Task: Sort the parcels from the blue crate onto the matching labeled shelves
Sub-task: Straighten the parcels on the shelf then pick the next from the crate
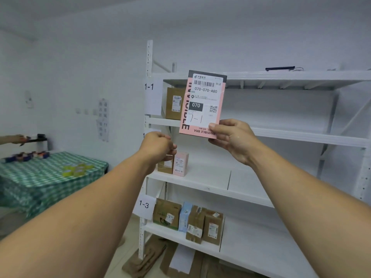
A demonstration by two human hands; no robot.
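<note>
My right hand [230, 137] holds a flat pink parcel [202, 103] upright by its lower right corner, in front of the white shelf unit [301, 135]. Its white label has "1-1" handwritten on it. The shelf tagged 1-1 [149, 87] lies just behind the parcel and holds one brown box [174, 103]. My left hand [158, 147] hovers lower left of the parcel, fingers curled with nothing in them, in front of two small boxes [174, 164] on the middle shelf. The blue crate is out of view.
Several parcels [188, 221] stand on the shelf tagged 1-3 [144, 204]. Flattened cardboard [160, 259] lies on the floor under the unit. A table with a green checked cloth [40, 177] stands at left, and another person's hand [14, 138] reaches over it.
</note>
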